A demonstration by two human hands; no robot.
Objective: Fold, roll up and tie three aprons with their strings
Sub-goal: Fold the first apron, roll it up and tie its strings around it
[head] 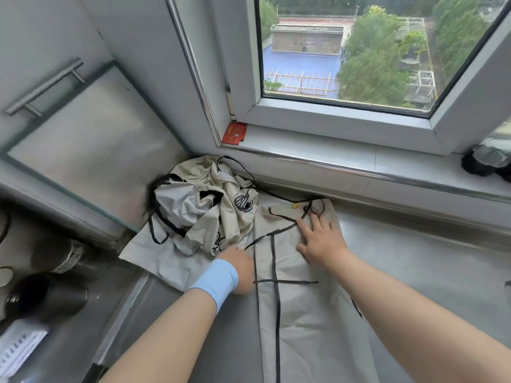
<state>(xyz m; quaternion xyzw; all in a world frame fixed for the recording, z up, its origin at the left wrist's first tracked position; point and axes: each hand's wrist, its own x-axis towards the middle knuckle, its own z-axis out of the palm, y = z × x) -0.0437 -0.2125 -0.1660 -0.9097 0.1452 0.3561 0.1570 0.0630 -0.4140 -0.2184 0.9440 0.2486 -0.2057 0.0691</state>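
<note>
A beige apron (309, 313) with black trim lies folded lengthwise on the grey counter, its black strings (276, 280) running along and across it. My right hand (322, 239) rests flat on its upper part, fingers spread. My left hand (239, 268), with a light blue wristband, presses on the apron's left edge; its fingers are blurred. To the left, a crumpled heap of more beige aprons (204, 208) with loose black strings sits in the corner.
A window sill (359, 158) with a red card (234, 133) runs behind. A dark object (486, 161) stands on the sill at right. Dark cups (44, 297) and a cabinet door with a bar handle (44, 87) are at left.
</note>
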